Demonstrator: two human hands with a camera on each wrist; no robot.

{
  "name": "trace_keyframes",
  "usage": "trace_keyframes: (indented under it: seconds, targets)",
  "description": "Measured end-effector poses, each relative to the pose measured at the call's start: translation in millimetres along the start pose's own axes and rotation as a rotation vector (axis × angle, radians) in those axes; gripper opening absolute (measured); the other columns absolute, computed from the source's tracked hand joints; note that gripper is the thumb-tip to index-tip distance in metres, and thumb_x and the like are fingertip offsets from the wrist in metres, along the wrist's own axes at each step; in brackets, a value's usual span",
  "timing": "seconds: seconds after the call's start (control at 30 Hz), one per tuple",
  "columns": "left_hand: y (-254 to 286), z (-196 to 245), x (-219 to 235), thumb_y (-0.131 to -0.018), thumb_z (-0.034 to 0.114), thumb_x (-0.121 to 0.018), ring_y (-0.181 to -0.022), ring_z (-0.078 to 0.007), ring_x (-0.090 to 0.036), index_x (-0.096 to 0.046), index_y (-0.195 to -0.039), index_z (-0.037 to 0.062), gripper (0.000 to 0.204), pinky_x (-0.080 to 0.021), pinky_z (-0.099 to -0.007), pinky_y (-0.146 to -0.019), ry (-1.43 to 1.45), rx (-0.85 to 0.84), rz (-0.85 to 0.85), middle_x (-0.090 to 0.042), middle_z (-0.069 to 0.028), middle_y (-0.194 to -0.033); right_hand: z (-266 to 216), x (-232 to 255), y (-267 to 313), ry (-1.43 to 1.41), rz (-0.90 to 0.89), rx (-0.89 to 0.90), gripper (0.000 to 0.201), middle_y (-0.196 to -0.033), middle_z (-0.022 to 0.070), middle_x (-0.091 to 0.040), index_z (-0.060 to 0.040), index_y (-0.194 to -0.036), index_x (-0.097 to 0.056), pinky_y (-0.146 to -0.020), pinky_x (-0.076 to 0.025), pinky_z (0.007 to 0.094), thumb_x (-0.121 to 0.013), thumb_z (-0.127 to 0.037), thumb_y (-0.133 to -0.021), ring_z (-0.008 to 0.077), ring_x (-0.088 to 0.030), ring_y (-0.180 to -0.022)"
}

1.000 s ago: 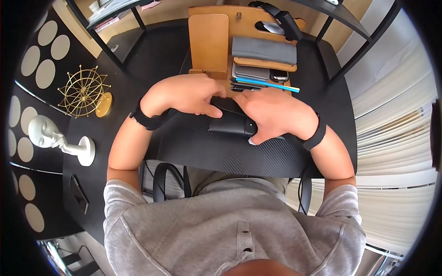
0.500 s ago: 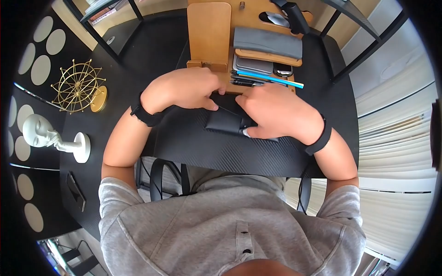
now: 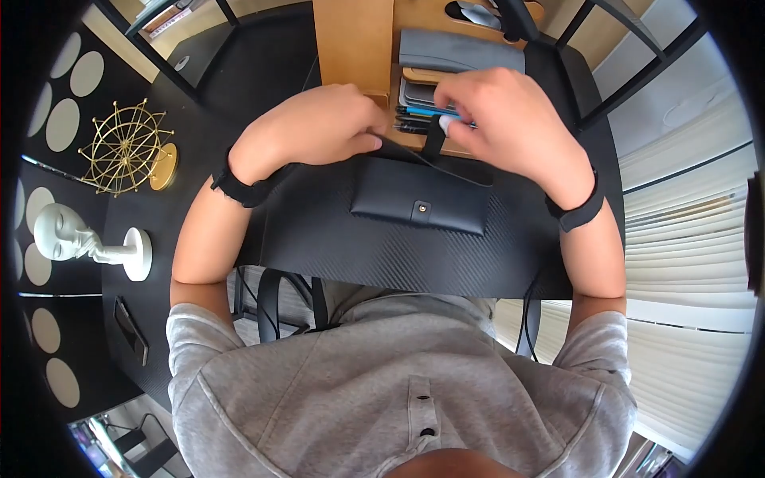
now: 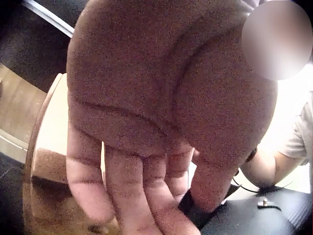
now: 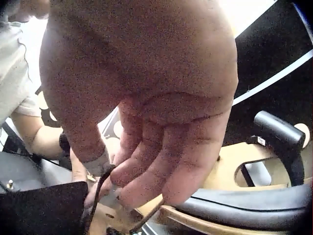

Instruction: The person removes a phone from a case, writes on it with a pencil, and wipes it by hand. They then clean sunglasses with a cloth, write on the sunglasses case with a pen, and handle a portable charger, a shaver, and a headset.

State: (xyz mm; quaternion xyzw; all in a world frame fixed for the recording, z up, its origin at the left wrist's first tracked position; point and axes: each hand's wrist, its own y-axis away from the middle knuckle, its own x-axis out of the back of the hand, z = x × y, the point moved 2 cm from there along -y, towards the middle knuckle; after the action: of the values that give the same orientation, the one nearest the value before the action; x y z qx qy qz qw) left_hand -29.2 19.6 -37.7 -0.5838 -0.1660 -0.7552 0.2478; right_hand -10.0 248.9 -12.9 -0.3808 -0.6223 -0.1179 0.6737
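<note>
A black soft case (image 3: 398, 195) with a small snap stud lies on the desk in front of the body, its flap (image 3: 446, 170) raised along the far side. My left hand (image 3: 319, 123) pinches the flap's left end between thumb and fingers; the left wrist view shows the black edge (image 4: 198, 213) at the fingertips. My right hand (image 3: 510, 119) is higher and farther back, pinching the narrow strap tab (image 3: 434, 137) of the flap. In the right wrist view the strap's dark edge (image 5: 99, 191) runs up to the thumb and fingertips.
Just beyond the hands stands a wooden organizer (image 3: 355, 48) with pens (image 3: 410, 127) and a grey case (image 3: 462, 49). To the left are a gold wheel ornament (image 3: 127, 145), a white figurine (image 3: 92, 241) and a phone (image 3: 130, 331).
My right hand has lifted off the case's front and moved back and right, bringing the strap tab up. The snap stud now shows. My left hand stays near the left end.
</note>
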Motion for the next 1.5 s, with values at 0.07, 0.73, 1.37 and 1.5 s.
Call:
trace_keyframes:
  seconds: [0.07,0.73,1.37,1.5]
  targets:
    - [-2.1,6.6,8.5,-0.09,0.014,-0.07,-0.08,-0.04,-0.067,-0.069,-0.086,0.0009,0.013,-0.053,-0.0477,-0.07,-0.026,0.052,-0.044,-0.069,-0.0187,-0.08,1.5,4.1,-0.7,0.01,0.02,-0.022,0.014,-0.081,0.0163,-0.071,-0.006,-0.091,-0.068,-0.068,-0.056,0.0477,-0.074,-0.011,-0.079,0.0378,-0.07,-0.079]
    - [8.4,24.5,35.5,-0.099,0.015,-0.067,-0.048,-0.0052,-0.055,-0.062,-0.079,-0.0011,0.026,-0.042,-0.0215,-0.045,0.591,0.071,0.298,-0.055,0.0014,-0.061,-48.8,48.6,26.6,-0.028,-0.086,0.124,0.013,-0.074,0.0157,-0.069,-0.0006,-0.083,-0.066,-0.064,-0.057,0.0451,-0.073,-0.006,-0.074,0.0374,-0.07,-0.073]
    - [10.5,23.4,38.9,-0.102,0.02,-0.066,-0.052,-0.0043,-0.057,-0.063,-0.084,-0.0015,0.028,-0.044,-0.0202,-0.046,0.496,-0.05,0.377,-0.054,0.0012,-0.063,-40.4,24.8,16.2,0.04,-0.176,0.062,0.015,-0.091,0.01,-0.064,-0.0046,-0.098,-0.072,-0.07,-0.054,0.0443,-0.072,-0.007,-0.083,0.0341,-0.067,-0.081]
    - [10.2,22.3,37.2,-0.103,0.02,-0.066,-0.053,-0.0033,-0.056,-0.062,-0.084,-0.0003,0.028,-0.044,-0.0195,-0.048,0.507,-0.039,0.346,-0.055,0.0026,-0.064,-41.5,24.4,14.6,0.052,-0.187,0.084,0.008,-0.087,0.0117,-0.066,-0.0025,-0.087,-0.07,-0.07,-0.056,0.0439,-0.069,-0.003,-0.079,0.0338,-0.069,-0.081]
